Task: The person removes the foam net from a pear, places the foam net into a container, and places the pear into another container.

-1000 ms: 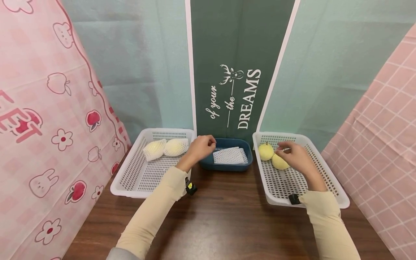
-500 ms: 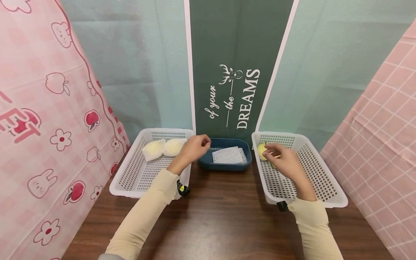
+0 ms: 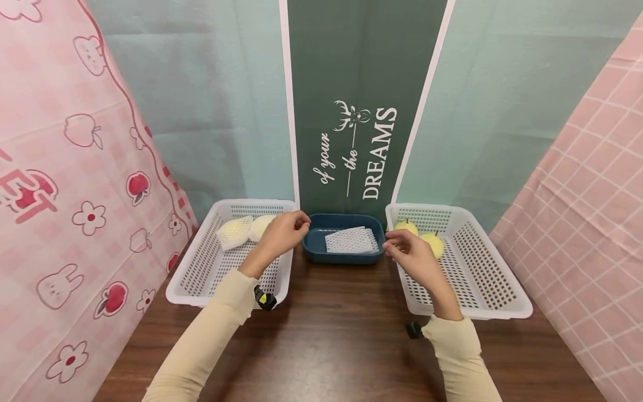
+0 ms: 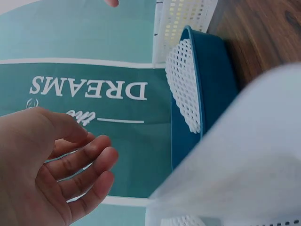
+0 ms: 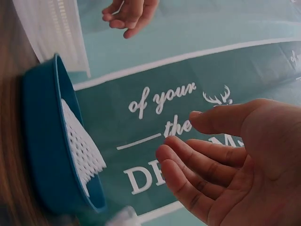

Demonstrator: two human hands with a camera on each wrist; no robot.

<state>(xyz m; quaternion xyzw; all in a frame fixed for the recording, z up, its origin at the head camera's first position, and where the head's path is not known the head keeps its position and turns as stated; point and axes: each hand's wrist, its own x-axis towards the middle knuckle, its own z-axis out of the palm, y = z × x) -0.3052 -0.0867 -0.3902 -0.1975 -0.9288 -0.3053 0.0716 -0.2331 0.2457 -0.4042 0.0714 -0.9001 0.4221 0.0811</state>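
Note:
My left hand [image 3: 283, 231] hovers over the right side of the left white basket [image 3: 183, 279], its fingers loosely bent with nothing in them. My right hand [image 3: 413, 255] is over the left rim of the right white basket [image 3: 502, 279], and in the right wrist view its relaxed fingers [image 5: 202, 165] hold nothing. Between the hands stands a blue tray [image 3: 316, 254] with white foam net sleeves [image 3: 351, 240] lying in it. Two pears in foam nets [image 3: 235, 231] lie in the left basket, one partly behind my left hand. Two bare yellow-green pears [image 3: 433, 244] sit in the right basket.
Everything stands on a dark wooden table [image 3: 326, 329]. A green cloth [image 3: 361, 56] with white lettering hangs right behind the tray and baskets. Pink printed cloth [image 3: 95, 167] closes off the left side, pink checked cloth [image 3: 593, 212] the right.
My right hand has moved left from over the bare pears to the basket's left rim, uncovering them. My left hand has shifted slightly left. The pears and foam nets have stayed in place.

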